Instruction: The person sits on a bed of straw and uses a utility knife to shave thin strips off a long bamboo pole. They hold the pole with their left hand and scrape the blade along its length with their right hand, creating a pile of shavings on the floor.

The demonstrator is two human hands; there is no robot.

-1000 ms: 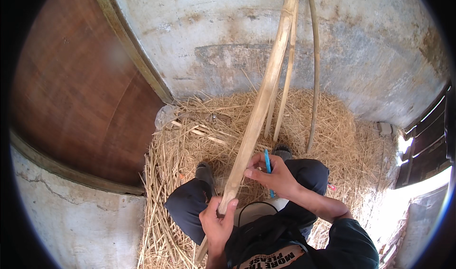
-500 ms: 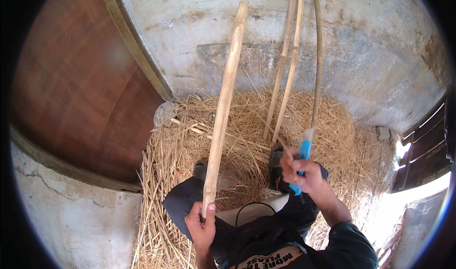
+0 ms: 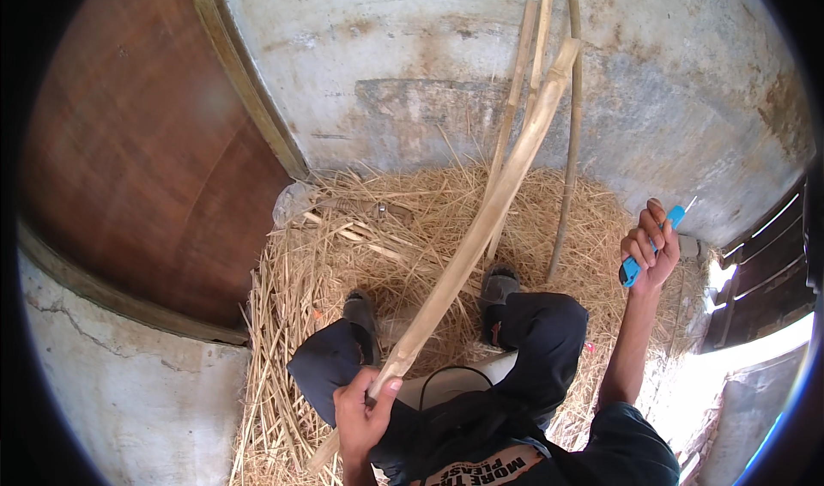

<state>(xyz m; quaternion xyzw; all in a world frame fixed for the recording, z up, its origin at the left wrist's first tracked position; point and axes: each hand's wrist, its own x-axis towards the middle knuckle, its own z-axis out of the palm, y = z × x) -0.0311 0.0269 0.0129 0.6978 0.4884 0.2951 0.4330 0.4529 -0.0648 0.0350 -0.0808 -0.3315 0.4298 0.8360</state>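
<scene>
A long split strip of bamboo (image 3: 481, 237) slants up and to the right from my lap. My left hand (image 3: 364, 413) is closed round it near its lower end, and a short tail sticks out below the fist. Its far end crosses in front of the sticks at the wall. Out to the right, well apart from the bamboo, my right hand (image 3: 651, 247) grips a blue utility knife (image 3: 631, 271). The knife's thin blade points up and to the right.
Two thin bamboo strips (image 3: 518, 78) and a darker round stick (image 3: 573, 117) lean on the stained wall (image 3: 678, 83). Bamboo shavings (image 3: 283, 349) cover the floor around my shoes. A brown panel (image 3: 146, 151) stands left, dark slats (image 3: 764, 271) right.
The bamboo strip's far end has swung right and lower, while my left hand keeps its hold. My right hand has moved up and outward to the right with the knife.
</scene>
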